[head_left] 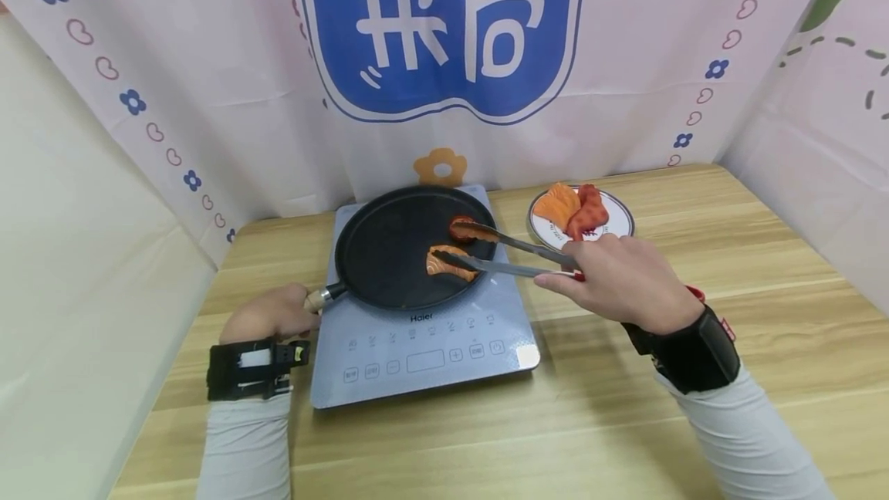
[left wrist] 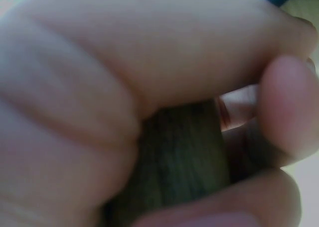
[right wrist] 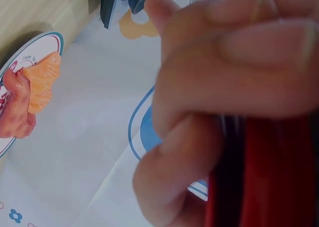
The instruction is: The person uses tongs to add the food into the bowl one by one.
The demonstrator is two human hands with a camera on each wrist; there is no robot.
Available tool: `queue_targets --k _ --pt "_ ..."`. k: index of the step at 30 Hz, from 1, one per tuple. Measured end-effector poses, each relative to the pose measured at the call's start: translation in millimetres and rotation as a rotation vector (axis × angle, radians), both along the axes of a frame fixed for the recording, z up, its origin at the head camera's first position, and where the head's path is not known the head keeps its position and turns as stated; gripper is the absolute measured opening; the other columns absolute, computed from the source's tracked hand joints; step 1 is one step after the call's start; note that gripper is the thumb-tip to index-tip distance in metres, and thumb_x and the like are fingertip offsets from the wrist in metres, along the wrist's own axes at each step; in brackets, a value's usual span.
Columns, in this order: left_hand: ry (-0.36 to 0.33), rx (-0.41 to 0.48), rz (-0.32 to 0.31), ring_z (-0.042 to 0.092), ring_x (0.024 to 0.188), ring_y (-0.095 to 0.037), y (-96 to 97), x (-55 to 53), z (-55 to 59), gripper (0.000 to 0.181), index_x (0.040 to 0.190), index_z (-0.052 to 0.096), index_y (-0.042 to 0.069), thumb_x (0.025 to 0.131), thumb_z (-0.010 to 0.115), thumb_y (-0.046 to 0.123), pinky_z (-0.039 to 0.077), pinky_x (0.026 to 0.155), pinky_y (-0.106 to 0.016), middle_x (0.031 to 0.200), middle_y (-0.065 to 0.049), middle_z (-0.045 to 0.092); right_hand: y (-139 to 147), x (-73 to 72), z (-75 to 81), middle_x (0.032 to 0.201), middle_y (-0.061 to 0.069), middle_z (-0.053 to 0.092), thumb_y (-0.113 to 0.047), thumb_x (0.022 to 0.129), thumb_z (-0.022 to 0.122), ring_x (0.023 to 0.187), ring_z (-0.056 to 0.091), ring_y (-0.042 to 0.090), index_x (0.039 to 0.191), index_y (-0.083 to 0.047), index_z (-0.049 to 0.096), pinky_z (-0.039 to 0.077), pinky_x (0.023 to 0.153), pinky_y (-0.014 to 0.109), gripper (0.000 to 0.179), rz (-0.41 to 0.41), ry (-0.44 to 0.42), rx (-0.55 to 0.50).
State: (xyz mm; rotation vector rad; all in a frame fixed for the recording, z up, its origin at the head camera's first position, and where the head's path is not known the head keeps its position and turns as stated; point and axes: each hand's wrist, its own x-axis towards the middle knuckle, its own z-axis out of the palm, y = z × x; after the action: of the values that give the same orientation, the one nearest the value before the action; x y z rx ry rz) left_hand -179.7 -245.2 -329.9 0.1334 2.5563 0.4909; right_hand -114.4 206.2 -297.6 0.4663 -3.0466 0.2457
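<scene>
My left hand (head_left: pixel 267 313) grips the wooden handle (head_left: pixel 316 300) of a flat black frying pan (head_left: pixel 382 253); the left wrist view shows fingers curled round the wood (left wrist: pixel 182 147). In my right hand (head_left: pixel 621 280) is a pair of metal tongs (head_left: pixel 510 266) with red on the grip, its two arms spread apart over the pan's right side. One tip lies over an orange salmon slice (head_left: pixel 439 261). The other tip is at a small round red piece (head_left: pixel 459 227), partly covered by it. Whether the tips touch the food, I cannot tell.
The pan stands on a Haier induction cooker (head_left: pixel 486 322) on a wooden table (head_left: pixel 625 423). Behind right, a round plate (head_left: pixel 623 214) carries another salmon slice (head_left: pixel 556 205) and a reddish chicken wing (head_left: pixel 590 211). A printed cloth (head_left: pixel 264 137) hangs at the table's back edge.
</scene>
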Motion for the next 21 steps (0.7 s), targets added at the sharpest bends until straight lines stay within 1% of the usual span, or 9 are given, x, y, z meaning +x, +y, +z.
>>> queue_targets --k 6,13,21 --pt "0.003 -0.006 0.002 0.048 0.055 -0.012 0.5 0.4 -0.6 0.020 0.073 0.055 0.012 0.093 0.061 0.012 0.042 0.053 -0.025 0.063 0.002 0.052 2.0 -0.2 2.3 0.059 -0.004 0.051 -0.063 0.097 0.063 0.056 0.050 0.013 0.099 -0.012 0.072 0.034 0.051 0.031 0.052 -0.017 -0.025 0.009" --pt "0.011 -0.016 0.010 0.049 0.056 -0.013 2.1 1.7 -0.1 0.019 0.074 0.056 0.011 0.092 0.062 0.011 0.043 0.053 -0.025 0.065 0.001 0.053 6.1 -0.9 3.3 0.059 -0.002 0.047 -0.063 0.097 0.062 0.053 0.048 0.015 0.095 -0.012 0.070 0.033 0.051 0.031 0.052 -0.038 -0.065 -0.001" --pt "0.010 -0.017 0.000 0.048 0.053 -0.011 1.4 0.9 0.0 0.019 0.072 0.058 0.011 0.091 0.061 0.012 0.040 0.052 -0.024 0.061 0.003 0.051 8.7 -1.6 5.0 0.061 -0.002 0.049 -0.063 0.097 0.063 0.055 0.049 0.016 0.094 -0.012 0.067 0.033 0.051 0.031 0.051 -0.042 -0.045 0.004"
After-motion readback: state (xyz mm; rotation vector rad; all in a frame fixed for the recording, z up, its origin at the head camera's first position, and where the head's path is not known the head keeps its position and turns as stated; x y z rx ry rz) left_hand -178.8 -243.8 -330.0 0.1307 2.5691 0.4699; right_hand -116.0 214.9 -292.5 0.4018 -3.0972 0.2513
